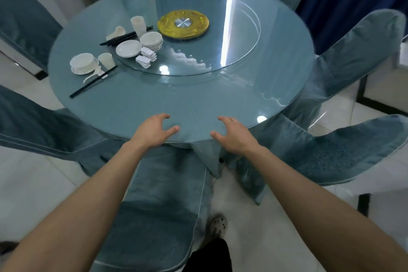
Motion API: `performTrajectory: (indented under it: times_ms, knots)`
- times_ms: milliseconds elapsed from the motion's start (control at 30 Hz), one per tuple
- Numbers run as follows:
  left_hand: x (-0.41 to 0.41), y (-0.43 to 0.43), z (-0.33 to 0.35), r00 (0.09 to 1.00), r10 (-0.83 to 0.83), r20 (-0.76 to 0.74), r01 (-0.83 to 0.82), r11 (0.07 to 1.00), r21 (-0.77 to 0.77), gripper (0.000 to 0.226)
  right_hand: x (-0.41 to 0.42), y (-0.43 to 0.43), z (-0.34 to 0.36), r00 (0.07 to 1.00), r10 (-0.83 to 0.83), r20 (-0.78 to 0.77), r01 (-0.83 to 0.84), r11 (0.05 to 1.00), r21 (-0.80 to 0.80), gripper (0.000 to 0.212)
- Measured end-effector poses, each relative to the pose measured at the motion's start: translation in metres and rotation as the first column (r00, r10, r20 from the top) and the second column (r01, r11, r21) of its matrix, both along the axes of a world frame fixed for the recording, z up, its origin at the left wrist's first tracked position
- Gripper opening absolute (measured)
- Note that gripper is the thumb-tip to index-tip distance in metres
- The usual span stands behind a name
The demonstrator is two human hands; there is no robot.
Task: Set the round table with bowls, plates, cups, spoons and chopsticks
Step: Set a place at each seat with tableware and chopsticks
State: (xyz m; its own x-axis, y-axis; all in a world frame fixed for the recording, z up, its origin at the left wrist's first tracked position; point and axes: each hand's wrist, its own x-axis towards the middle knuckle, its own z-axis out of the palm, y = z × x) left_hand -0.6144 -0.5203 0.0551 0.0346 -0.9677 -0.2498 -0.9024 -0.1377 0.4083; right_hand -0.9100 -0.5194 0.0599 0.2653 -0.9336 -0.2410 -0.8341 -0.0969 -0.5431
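Table (181,99), round glass over teal cloth, carries glossy white bowls (151,40) and black chopsticks (120,39) far left. My left hand (152,130) and right hand (234,137) sit at its near rim, fingers loosely spread, empty.

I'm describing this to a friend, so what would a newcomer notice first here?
A round glass table fills the view, a gold disc at the centre of its turntable. One bowl, cup and chopsticks lie set at the left rim, spare dishes on the turntable. The left hand and right hand hang empty over the near edge.
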Motion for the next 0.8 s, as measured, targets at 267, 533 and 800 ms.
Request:
performTrajectory:
  times_ms: [267, 533, 800]
  knots:
    - [-0.004, -0.064, -0.033, 0.993, 0.112, -0.024, -0.111, 0.993, 0.025, 0.076, 0.004, -0.089, -0.016, 0.996, 0.092, -0.014, -0.091, 0.995, 0.033, 0.074]
    - [0.004, -0.166, -0.055, 0.973, 0.229, -0.037, -0.225, 0.971, 0.082, 0.073, 0.032, -0.217, -0.039, 0.98, 0.2, -0.02, -0.198, 0.977, 0.081, 0.072]
    - [0.026, -0.209, -0.059, 0.934, 0.355, -0.029, -0.349, 0.928, 0.133, 0.069, 0.075, -0.298, -0.054, 0.948, 0.319, 0.007, -0.318, 0.944, 0.092, 0.069]
